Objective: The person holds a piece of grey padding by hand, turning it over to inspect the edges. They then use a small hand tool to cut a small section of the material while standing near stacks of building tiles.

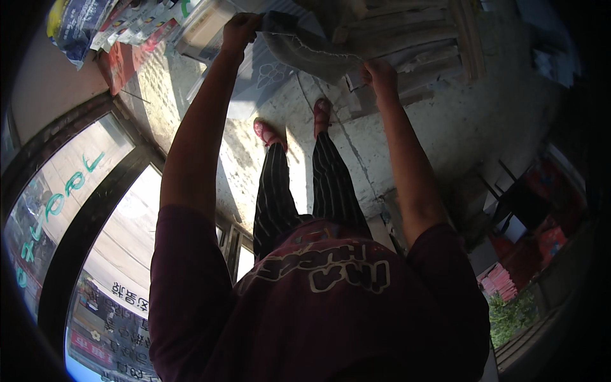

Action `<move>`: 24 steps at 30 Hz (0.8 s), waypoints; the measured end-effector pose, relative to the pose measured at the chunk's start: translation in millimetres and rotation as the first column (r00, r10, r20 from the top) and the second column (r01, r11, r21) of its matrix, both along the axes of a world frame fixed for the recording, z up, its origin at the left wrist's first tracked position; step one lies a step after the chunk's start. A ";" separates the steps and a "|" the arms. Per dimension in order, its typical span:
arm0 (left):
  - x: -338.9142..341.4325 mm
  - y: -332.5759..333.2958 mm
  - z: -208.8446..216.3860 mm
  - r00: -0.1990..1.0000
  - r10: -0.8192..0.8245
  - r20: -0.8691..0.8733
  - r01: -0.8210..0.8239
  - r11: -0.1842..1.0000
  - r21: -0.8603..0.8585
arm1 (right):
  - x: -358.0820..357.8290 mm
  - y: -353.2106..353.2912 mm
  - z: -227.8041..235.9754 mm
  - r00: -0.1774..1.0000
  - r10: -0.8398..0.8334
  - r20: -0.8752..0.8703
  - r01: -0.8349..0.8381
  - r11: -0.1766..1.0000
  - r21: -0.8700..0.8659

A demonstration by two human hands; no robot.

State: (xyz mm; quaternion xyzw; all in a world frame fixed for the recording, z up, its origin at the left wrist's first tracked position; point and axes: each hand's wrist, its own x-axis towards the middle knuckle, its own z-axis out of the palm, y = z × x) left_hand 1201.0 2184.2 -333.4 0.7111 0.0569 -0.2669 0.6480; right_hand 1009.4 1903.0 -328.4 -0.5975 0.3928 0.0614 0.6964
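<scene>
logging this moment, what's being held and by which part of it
A dark grey cloth: the left hand grips its left end, the right hand its right end, near a pale, ragged line.

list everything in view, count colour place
Cloth: one, dark grey, between the hands
Plastic: count unclear, translucent, below left hand
Slats: several, grey-brown, upper right
Packets: several, mostly white, upper left
Pack: one, blue and yellow, upper left
Panel: one, red, below packets
Glass panes: at least two, clear, left
Floor: one, pale, centre
Stack: one, pink, lower right
Plant: one, green, lower right
Shoes: two, red, upper middle
Trousers: one, black striped, middle
Shirt: one, maroon, lower middle
Forearms: two, bare, either side
Left hand: one, bare, cloth's left end
Right hand: one, bare, cloth's right end
</scene>
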 end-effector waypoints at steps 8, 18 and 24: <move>69.5 9.0 -43.7 0.992 -0.041 0.121 0.054 0.994 -0.098 | 27.2 16.4 -9.1 0.995 -0.087 0.053 0.093 0.989 -0.117; 5.3 149.3 -138.8 0.980 0.189 -0.064 -0.173 0.964 0.204 | 24.0 137.2 -138.1 0.932 0.345 -0.110 -0.357 0.927 -0.119; -78.8 329.4 -143.7 0.880 0.430 -0.203 -0.261 0.793 0.550 | -20.0 252.5 -131.1 0.799 0.577 -0.172 -0.584 0.812 0.009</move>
